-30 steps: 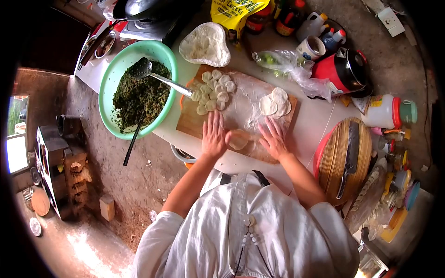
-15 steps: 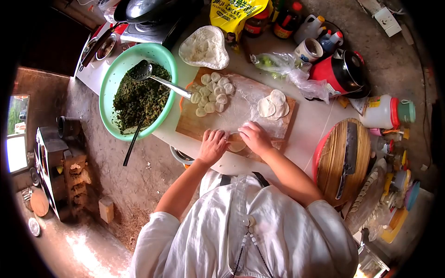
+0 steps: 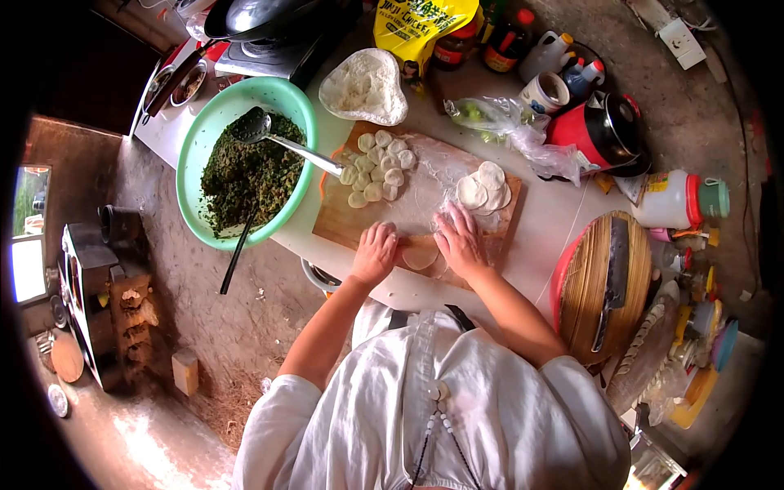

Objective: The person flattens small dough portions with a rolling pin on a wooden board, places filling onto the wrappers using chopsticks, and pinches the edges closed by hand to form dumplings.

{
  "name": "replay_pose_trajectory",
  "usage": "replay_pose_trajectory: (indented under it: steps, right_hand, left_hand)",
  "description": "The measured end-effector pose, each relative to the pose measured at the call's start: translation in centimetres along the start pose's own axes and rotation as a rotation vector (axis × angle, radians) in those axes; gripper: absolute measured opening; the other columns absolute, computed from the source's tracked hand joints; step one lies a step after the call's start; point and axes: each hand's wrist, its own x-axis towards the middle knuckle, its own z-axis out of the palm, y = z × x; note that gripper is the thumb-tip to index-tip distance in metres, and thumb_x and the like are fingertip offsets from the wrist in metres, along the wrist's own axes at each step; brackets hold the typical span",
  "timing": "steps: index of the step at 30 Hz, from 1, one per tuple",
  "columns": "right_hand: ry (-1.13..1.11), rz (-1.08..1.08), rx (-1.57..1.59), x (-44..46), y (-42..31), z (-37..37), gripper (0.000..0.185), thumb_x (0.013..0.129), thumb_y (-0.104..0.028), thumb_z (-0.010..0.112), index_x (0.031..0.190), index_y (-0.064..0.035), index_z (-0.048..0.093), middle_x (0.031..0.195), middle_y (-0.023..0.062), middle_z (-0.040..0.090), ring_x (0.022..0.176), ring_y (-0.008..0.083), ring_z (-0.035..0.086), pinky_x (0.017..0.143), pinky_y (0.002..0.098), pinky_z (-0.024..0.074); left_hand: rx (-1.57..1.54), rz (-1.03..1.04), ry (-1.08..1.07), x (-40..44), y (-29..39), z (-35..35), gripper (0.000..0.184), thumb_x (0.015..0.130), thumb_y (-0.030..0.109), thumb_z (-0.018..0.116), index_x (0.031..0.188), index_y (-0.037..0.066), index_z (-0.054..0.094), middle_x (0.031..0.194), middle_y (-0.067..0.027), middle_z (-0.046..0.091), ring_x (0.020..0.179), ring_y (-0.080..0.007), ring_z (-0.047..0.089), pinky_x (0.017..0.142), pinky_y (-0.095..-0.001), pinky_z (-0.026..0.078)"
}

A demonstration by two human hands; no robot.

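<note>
Here are both hands, palms down over the near side of the wooden board (image 3: 339,222); the left hand (image 3: 376,255) has its fingers close together and bent downward, and whether it grips anything beneath I cannot tell; the right hand (image 3: 460,242) is fairly open, fingers reaching forward and slightly apart, its underside hidden too. Between the two, a thin pale dough round (image 3: 420,258) lies on the board, close to its near edge; something slim seems to run just beyond it from hand to hand, too blurred to name.

Farther up the board, to the left, sits a cluster of small dough pieces (image 3: 376,176); over to the right, flat white wrappers (image 3: 488,188) overlap in a loose pile, just beyond the right fingertips; pale flour dusts the wood between them.

Left of the board stands the green basin (image 3: 186,175), holding a dark green chopped mixture (image 3: 245,180); a slotted ladle (image 3: 306,153) leans out over its rim toward the board; behind the board, a whitish bowl (image 3: 328,91) holds flour; and off to the right, a cleaver (image 3: 614,278) rests on a round woven lid (image 3: 581,302).
</note>
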Motion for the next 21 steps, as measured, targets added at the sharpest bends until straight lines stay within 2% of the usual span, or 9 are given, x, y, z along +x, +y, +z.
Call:
replay_pose_trajectory:
  steps: [1, 5, 9, 12, 14, 15, 16, 18, 21]
  right_hand:
    - [-0.123, 0.06, -0.025, -0.1, 0.3, 0.2, 0.043, 0.083, -0.025, 0.056, 0.124, -0.0135, 0.05, 0.136, 0.0146, 0.036, 0.128, 0.0315, 0.031, 0.103, 0.0493, 0.025]
    - [-0.144, 0.079, -0.076, 1.7, 0.8, 0.8, 0.043, 0.086, -0.028, 0.05, 0.128, -0.0186, 0.046, 0.14, 0.011, 0.033, 0.13, 0.0319, 0.028, 0.103, 0.0536, 0.0232]
    - [-0.195, 0.032, -0.046, -0.6, 0.5, 0.0, 0.045, 0.086, -0.028, 0.05, 0.13, -0.0188, 0.045, 0.142, 0.0113, 0.03, 0.132, 0.0313, 0.025, 0.103, 0.0548, 0.0226]
    - [-0.237, 0.057, -0.077, -2.1, -0.7, -0.9, 0.039, 0.083, -0.022, 0.052, 0.121, -0.016, 0.053, 0.134, 0.0113, 0.041, 0.125, 0.0309, 0.036, 0.1, 0.0497, 0.0303]
    - [-0.183, 0.075, 0.286, -1.9, -0.8, 0.4, 0.029, 0.079, -0.016, 0.054, 0.107, -0.0122, 0.06, 0.116, 0.0103, 0.053, 0.108, 0.0295, 0.051, 0.091, 0.0429, 0.0404]
    - [-0.067, 0.065, 0.344, -1.0, -1.3, 1.1, 0.02, 0.076, -0.012, 0.055, 0.095, -0.0092, 0.063, 0.101, 0.0098, 0.058, 0.092, 0.0291, 0.058, 0.081, 0.0393, 0.0458]
    - [-0.061, 0.067, 0.341, -0.3, -1.9, 1.4, 0.02, 0.076, -0.012, 0.055, 0.095, -0.0092, 0.063, 0.101, 0.0098, 0.058, 0.092, 0.0291, 0.058, 0.081, 0.0393, 0.0458]
    - [-0.304, 0.218, 0.335, 1.0, -2.5, 1.5, 0.022, 0.075, -0.014, 0.057, 0.096, -0.0093, 0.063, 0.099, 0.0116, 0.059, 0.092, 0.0296, 0.058, 0.08, 0.0389, 0.0467]
    - [-0.455, 0.142, 0.344, 2.2, -1.4, 1.6, 0.021, 0.078, -0.023, 0.056, 0.09, -0.0094, 0.064, 0.093, 0.0122, 0.061, 0.091, 0.0306, 0.057, 0.08, 0.0398, 0.0461]
  left_hand:
    - [0.017, -0.073, -0.036, 0.0, -0.1, -0.1, 0.041, 0.076, 0.022, 0.06, 0.111, 0.004, 0.048, 0.122, -0.0135, 0.045, 0.114, -0.0318, 0.042, 0.092, -0.0445, 0.035]
    - [0.028, -0.031, -0.02, 0.4, -0.4, 0.0, 0.053, 0.078, 0.024, 0.057, 0.125, 0.003, 0.042, 0.134, -0.0142, 0.038, 0.123, -0.0314, 0.036, 0.097, -0.0443, 0.032]
    - [0.082, 0.01, -0.115, -1.0, 1.0, -0.8, 0.055, 0.079, 0.023, 0.057, 0.127, 0.002, 0.04, 0.138, -0.0146, 0.035, 0.125, -0.0302, 0.036, 0.101, -0.0438, 0.03]
    - [0.075, 0.025, -0.037, -2.5, 2.2, -0.6, 0.055, 0.077, 0.024, 0.062, 0.125, 0.004, 0.044, 0.126, -0.0132, 0.045, 0.111, -0.029, 0.046, 0.091, -0.0399, 0.038]
    - [0.049, 0.002, -0.058, -2.7, 2.4, -0.5, 0.053, 0.076, 0.023, 0.063, 0.123, 0.005, 0.046, 0.118, -0.0121, 0.049, 0.105, -0.0282, 0.048, 0.088, -0.0392, 0.04]
    - [0.027, -0.019, -0.072, -2.5, 2.5, -0.6, 0.051, 0.075, 0.022, 0.064, 0.12, 0.005, 0.047, 0.11, -0.0109, 0.052, 0.1, -0.0274, 0.049, 0.085, -0.0384, 0.041]
    - [0.027, -0.012, -0.071, -2.3, 2.5, -0.5, 0.051, 0.075, 0.022, 0.064, 0.12, 0.005, 0.047, 0.11, -0.0109, 0.052, 0.1, -0.0274, 0.049, 0.085, -0.0384, 0.041]
    - [-0.026, -0.038, -0.1, -1.7, 2.3, -0.4, 0.043, 0.075, 0.021, 0.064, 0.113, 0.006, 0.051, 0.098, -0.0097, 0.052, 0.093, -0.0274, 0.051, 0.08, -0.0377, 0.043]
    - [-0.046, 0.007, -0.062, -1.3, 1.8, 0.0, 0.033, 0.075, 0.022, 0.063, 0.103, 0.007, 0.053, 0.093, -0.0072, 0.052, 0.088, -0.0244, 0.053, 0.071, -0.0357, 0.045]
